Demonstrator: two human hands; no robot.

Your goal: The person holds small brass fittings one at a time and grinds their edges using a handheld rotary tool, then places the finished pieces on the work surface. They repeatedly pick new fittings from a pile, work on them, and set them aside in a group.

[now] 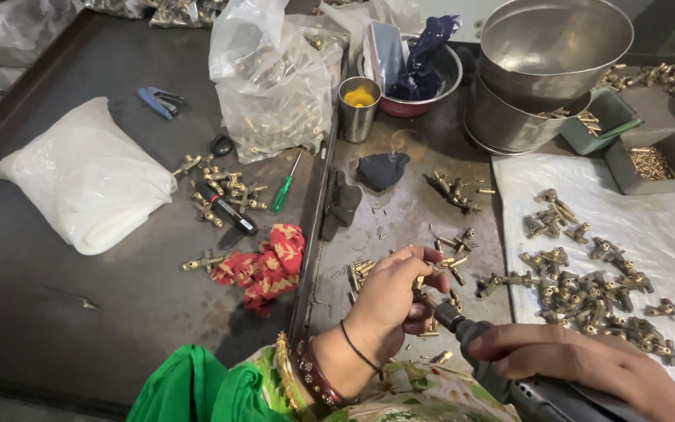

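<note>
- Left hand [392,301] pinches a small brass fitting [419,284] at its fingertips.
- Right hand [580,363] grips a power driver [501,375], tip touching the fitting.
- Judged step: fastening; next needs steady alignment.
- More fittings [587,289] lie just right.

Soft, even light falls from above, toward twelve o'clock, leaving the dark surface [56,312] dim and flat. Glare shows on the steel bowls [552,47] at one o'clock and on the clear plastic bag [275,78]. Shadows are short and faint. The centre is sharp; the hands [388,301] at six o'clock look slightly soft. The edges bow outward a little.
</note>
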